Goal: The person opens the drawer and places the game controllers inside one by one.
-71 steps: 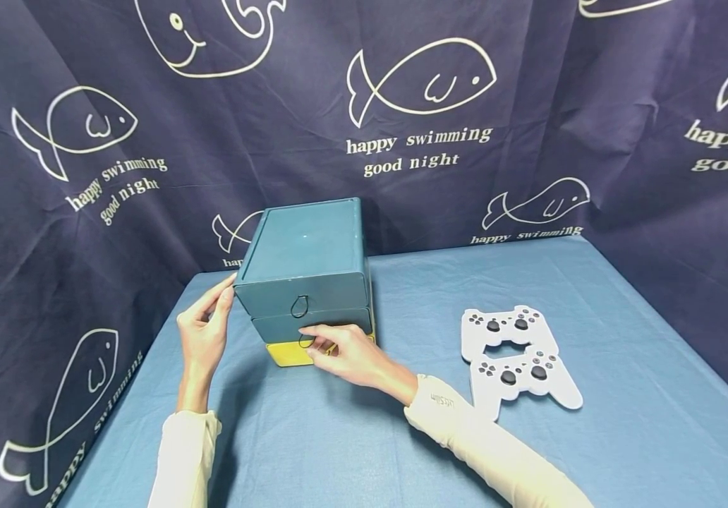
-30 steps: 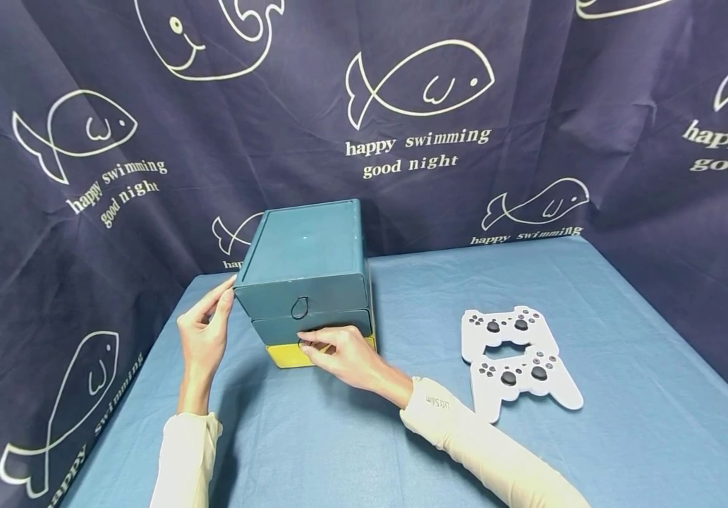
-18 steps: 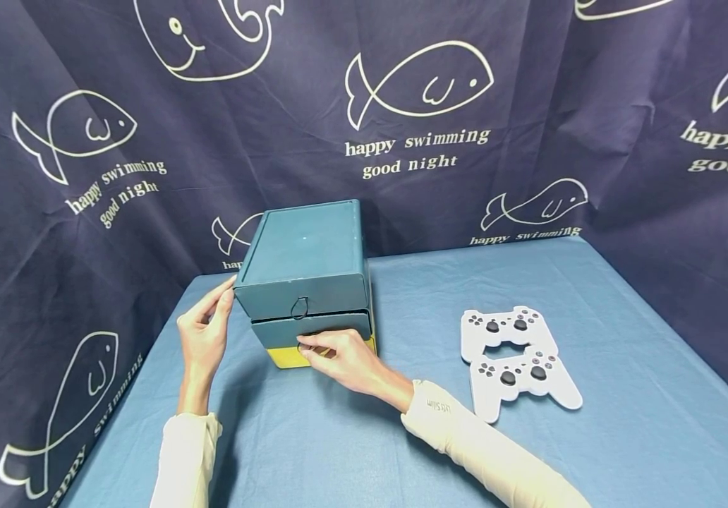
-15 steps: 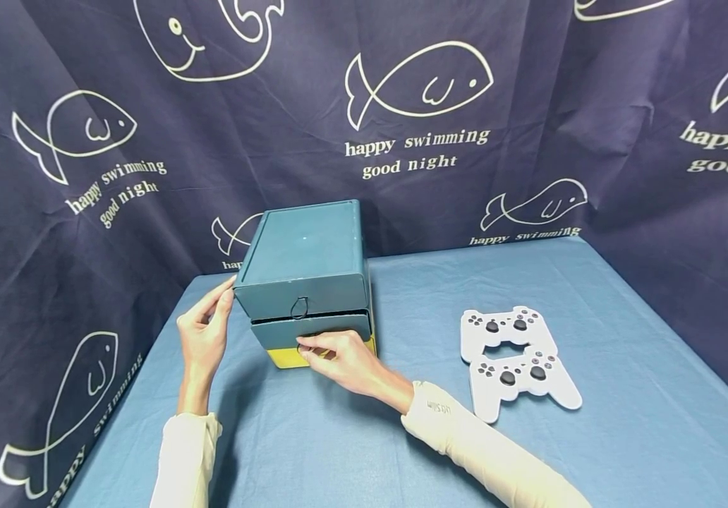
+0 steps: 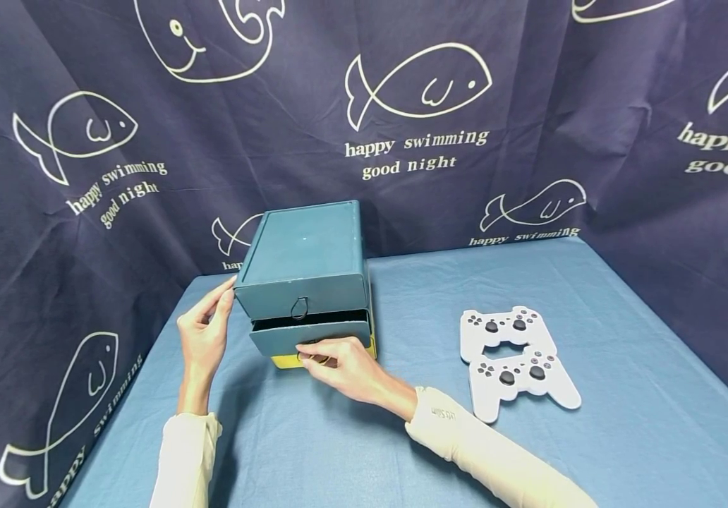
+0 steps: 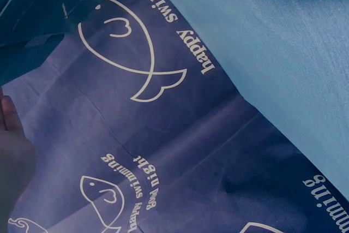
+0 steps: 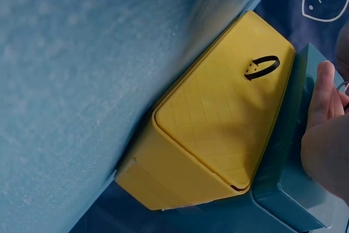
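A small drawer cabinet (image 5: 303,240) stands at the back left of the table, teal above and yellow at the bottom. Its middle drawer (image 5: 275,341) is pulled partway out, and a dark gap shows above its front. My right hand (image 5: 353,370) pinches that drawer's black loop pull (image 7: 342,87), seen at the edge of the right wrist view. With extended fingers, my left hand (image 5: 204,339) touches the cabinet's left front corner. The teal top drawer (image 5: 332,295) is closed, its loop hanging down. Below, the yellow drawer (image 7: 218,107) is closed too. What the middle drawer contains is hidden.
Two white game controllers (image 5: 477,342) lie overlapping on the blue tablecloth (image 5: 415,296), right of the cabinet. A dark blue curtain (image 5: 415,204) with white fish prints encloses the back and sides. My right sleeve (image 5: 465,437) crosses the front of the table.
The middle drawer has slid out toward me, widening the gap above it. My right hand has come slightly nearer and lower with its loop. My left hand has stayed at the corner.
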The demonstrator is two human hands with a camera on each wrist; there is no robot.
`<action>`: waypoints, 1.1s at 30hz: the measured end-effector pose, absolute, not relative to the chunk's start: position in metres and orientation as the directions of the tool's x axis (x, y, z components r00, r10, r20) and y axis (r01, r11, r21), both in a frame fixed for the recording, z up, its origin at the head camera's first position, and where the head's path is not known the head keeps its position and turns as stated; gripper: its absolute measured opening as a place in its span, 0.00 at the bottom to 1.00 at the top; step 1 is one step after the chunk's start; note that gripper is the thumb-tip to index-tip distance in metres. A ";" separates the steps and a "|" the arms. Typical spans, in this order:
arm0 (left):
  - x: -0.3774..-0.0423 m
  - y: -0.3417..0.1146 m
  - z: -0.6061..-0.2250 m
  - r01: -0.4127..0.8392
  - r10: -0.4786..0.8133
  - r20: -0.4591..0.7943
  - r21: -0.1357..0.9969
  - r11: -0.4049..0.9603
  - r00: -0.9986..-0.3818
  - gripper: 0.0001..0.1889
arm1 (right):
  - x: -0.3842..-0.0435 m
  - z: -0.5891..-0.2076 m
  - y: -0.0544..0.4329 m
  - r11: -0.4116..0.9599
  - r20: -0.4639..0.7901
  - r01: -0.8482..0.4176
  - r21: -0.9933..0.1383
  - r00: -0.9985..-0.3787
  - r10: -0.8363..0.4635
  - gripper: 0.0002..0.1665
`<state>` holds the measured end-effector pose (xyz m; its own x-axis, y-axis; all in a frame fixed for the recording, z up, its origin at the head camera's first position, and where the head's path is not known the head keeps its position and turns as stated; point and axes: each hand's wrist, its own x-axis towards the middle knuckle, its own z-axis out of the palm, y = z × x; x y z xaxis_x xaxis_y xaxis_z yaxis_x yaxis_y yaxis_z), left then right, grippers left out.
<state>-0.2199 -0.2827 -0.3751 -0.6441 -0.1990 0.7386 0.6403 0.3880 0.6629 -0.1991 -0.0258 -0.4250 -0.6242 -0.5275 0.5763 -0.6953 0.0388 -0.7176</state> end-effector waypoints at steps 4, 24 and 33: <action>-0.220 -0.283 -0.375 0.635 -0.202 0.737 0.664 0.393 -0.645 0.14 | -0.196 -0.425 -0.025 0.040 0.567 -0.689 -0.724 -0.628 -0.533 0.16; -0.219 -0.283 -0.375 0.627 -0.210 0.728 0.674 0.390 -0.652 0.14 | -0.184 -0.425 -0.022 0.025 0.572 -0.696 -0.717 -0.609 -0.549 0.16; -0.219 -0.282 -0.374 0.631 -0.206 0.731 0.672 0.388 -0.651 0.14 | -0.179 -0.425 -0.021 0.025 0.594 -0.721 -0.693 -0.590 -0.547 0.16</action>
